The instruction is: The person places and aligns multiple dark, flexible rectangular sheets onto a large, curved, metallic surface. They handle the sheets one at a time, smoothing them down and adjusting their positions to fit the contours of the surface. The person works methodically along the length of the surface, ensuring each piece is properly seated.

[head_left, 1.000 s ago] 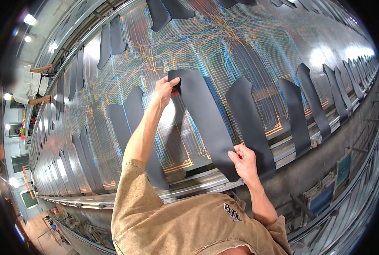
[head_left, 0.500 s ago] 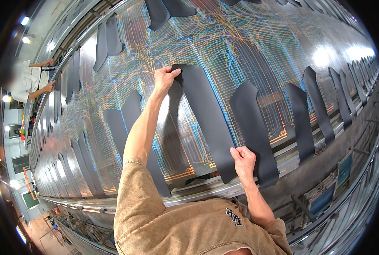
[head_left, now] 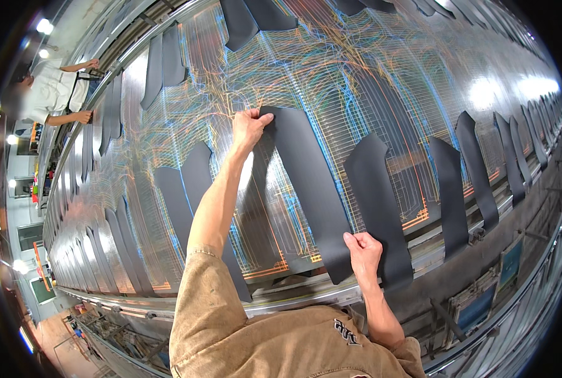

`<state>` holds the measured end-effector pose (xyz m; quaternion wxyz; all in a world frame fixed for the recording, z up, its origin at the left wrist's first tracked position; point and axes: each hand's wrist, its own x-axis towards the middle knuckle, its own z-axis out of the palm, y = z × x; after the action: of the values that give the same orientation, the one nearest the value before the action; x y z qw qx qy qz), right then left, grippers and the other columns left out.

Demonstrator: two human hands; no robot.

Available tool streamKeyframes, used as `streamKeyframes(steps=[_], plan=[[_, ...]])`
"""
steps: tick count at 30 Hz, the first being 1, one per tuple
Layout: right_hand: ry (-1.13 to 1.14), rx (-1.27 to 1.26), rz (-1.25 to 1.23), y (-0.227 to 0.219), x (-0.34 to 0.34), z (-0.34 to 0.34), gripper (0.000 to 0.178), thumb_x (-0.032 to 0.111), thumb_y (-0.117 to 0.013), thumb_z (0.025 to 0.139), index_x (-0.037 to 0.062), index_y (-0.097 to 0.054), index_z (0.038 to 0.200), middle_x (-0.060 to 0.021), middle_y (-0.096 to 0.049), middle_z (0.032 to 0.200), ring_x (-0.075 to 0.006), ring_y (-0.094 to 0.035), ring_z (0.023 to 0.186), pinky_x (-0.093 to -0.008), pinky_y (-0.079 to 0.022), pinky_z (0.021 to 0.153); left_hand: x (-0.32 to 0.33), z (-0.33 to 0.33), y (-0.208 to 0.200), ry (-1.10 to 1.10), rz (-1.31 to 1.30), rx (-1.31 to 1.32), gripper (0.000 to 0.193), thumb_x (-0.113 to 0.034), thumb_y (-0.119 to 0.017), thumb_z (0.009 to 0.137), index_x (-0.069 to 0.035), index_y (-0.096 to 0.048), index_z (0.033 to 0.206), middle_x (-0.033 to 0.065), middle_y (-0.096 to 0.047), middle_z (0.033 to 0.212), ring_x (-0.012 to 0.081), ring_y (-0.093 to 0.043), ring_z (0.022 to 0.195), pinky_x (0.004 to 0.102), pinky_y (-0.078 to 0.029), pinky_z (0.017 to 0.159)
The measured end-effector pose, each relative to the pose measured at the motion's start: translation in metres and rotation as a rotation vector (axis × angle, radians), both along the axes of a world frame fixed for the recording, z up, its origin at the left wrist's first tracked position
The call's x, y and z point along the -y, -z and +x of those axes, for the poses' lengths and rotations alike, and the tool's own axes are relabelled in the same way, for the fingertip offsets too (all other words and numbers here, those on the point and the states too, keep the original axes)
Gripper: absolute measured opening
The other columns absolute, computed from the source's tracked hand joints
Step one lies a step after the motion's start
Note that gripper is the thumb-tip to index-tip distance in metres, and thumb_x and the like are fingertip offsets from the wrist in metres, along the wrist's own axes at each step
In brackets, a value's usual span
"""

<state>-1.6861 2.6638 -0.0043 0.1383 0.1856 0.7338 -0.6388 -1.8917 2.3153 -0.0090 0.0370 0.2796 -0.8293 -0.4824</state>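
A long dark grey fabric panel (head_left: 309, 183) with a pointed far end slants over the table in front of me. My left hand (head_left: 249, 129) pinches its far left corner, held up off the table, and a shadow falls beside it. At the near end, my right hand (head_left: 364, 255) is closed with thumb and fingers at the panel's right edge. That end hangs over the table's near rail. Just right of it lies another dark panel (head_left: 375, 201), its near end also over the rail. Left of my left forearm lies a pair of similar panels (head_left: 196, 167), partly hidden by the arm.
The long shiny table (head_left: 407, 170) carries many blue, yellow and orange lines. More dark panels (head_left: 448, 189) lie in rows along both edges. Across the table on the left, a person (head_left: 51, 94) in a white top works at the far edge. Framed screens (head_left: 476, 312) stand below the near rail.
My view has shifted slightly, so the table and panels sit lower in it. Both my hands keep their places on the panel. The person across the table has moved their hands.
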Motion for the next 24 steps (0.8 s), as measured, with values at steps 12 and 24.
streamKeyframes(steps=[12, 24], plan=[[0.001, -0.005, -0.019, -0.004, 0.002, -0.001, 0.022, 0.009, -0.075, 0.086, -0.0035, -0.063, 0.072, 0.0050, -0.052, 0.059, -0.0011, -0.041, 0.055, -0.0208, -0.033, 0.048, -0.001, -0.001, 0.005, -0.014, -0.046, -0.032, 0.026, -0.021, -0.078, 0.078, -0.002, -0.065, 0.066, 0.0003, -0.054, 0.055, 0.0084, -0.048, 0.050, 0.0307, -0.041, 0.050], [0.022, 0.032, -0.042, 0.004, 0.000, 0.001, 0.023, 0.010, -0.075, 0.086, -0.0035, -0.063, 0.072, 0.0050, -0.052, 0.060, -0.0014, -0.040, 0.055, -0.0214, -0.032, 0.048, -0.004, -0.002, 0.003, -0.009, 0.047, -0.033, 0.025, -0.024, -0.082, 0.079, -0.005, -0.067, 0.072, -0.0040, -0.059, 0.065, 0.0055, -0.050, 0.056, 0.0232, -0.043, 0.052]])
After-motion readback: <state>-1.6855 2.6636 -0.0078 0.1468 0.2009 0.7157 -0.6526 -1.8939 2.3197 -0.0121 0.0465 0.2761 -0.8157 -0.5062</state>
